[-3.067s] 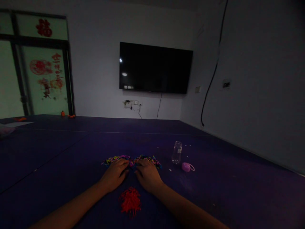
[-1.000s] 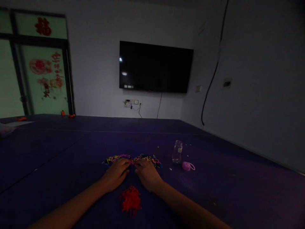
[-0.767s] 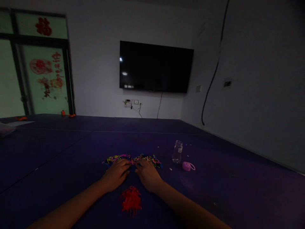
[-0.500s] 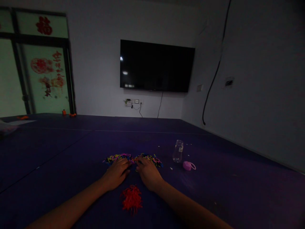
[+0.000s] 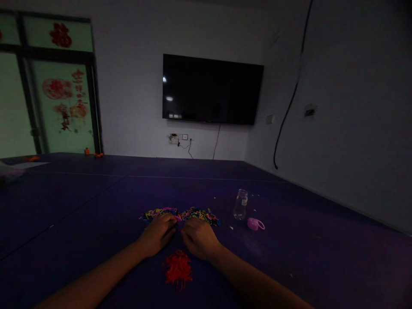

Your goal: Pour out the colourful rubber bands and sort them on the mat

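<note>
Thin multicoloured bands, like small rubber bands, lie in two heaps side by side on the purple surface. My left hand point(image 5: 157, 232) rests at the near edge of the left heap point(image 5: 157, 212), its thumb apart from its fingers. Just in front of the right heap point(image 5: 200, 214) is my right hand point(image 5: 201, 238), fingers curled and pressed together. A speck of red shows by its fingertips, too small to make out. Between my forearms sits a pile of red bands point(image 5: 178, 269).
A clear bottle point(image 5: 240, 205) stands right of the heaps, with a pink cap with a loop point(image 5: 253, 223) beside it. White scraps lie around them. The purple surface point(image 5: 96, 214) reaches back to a wall with a television point(image 5: 212, 90). Orange objects point(image 5: 98, 155) sit far left.
My right hand has drawn back slightly from the right heap towards me, and its fingers have curled in. My left hand has barely moved.
</note>
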`<state>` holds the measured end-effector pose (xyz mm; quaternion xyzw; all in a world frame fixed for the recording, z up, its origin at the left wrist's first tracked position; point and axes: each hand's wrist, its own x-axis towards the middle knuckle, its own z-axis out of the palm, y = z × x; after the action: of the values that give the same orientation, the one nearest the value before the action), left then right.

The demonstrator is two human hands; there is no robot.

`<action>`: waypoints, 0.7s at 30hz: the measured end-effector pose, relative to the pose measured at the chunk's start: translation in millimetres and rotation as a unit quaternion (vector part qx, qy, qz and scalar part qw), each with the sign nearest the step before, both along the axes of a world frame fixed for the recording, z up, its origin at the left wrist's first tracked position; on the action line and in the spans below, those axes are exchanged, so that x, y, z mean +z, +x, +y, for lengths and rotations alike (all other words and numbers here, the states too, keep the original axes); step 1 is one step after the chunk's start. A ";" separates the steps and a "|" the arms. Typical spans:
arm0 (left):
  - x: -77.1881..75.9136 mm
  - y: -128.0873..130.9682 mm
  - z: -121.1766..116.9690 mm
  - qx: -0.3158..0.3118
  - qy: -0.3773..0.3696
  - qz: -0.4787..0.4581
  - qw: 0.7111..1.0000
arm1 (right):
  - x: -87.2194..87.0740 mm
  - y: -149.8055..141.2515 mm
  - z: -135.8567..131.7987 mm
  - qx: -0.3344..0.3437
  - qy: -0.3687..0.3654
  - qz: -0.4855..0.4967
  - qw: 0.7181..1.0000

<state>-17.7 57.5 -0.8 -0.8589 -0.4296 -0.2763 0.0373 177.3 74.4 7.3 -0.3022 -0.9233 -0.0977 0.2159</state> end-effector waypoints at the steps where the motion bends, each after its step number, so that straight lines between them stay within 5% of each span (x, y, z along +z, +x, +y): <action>1: -0.4 -0.2 0.2 -0.003 0.004 -0.004 1.000 | 0.0 -0.1 -0.4 -0.001 0.003 -0.006 1.000; 21: -7.2 -4.8 4.7 -0.002 -0.014 0.009 1.000 | -1.2 0.5 -0.7 0.015 0.014 -0.015 1.000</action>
<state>-22.6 62.2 -8.0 -0.8625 -0.4317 -0.2624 0.0285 177.8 73.7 6.1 -0.2835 -0.9295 -0.1116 0.2078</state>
